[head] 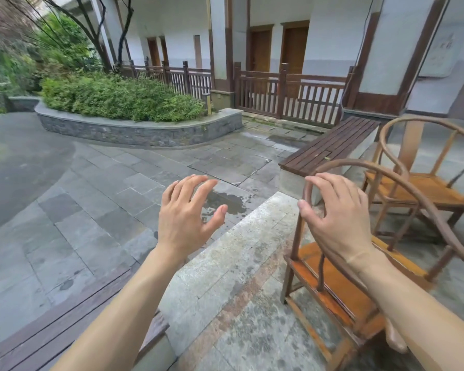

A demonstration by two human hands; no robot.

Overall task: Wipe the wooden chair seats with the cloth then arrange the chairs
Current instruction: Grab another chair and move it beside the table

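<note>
Neither of our hands grips anything: beside the near chair (340, 285), with the second chair (429, 183) just beyond it, our right hand (332, 215) hovers open-fingered at its curved top rail (381, 172) and our left hand (184, 210) spreads empty to its left, no cloth showing, so we'd do best to clasp that rail firmly before shifting it.

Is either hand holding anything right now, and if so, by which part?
Left hand holds nothing. Right hand is at the near chair's curved top rail, fingers spread; no closed grip shows.
</note>
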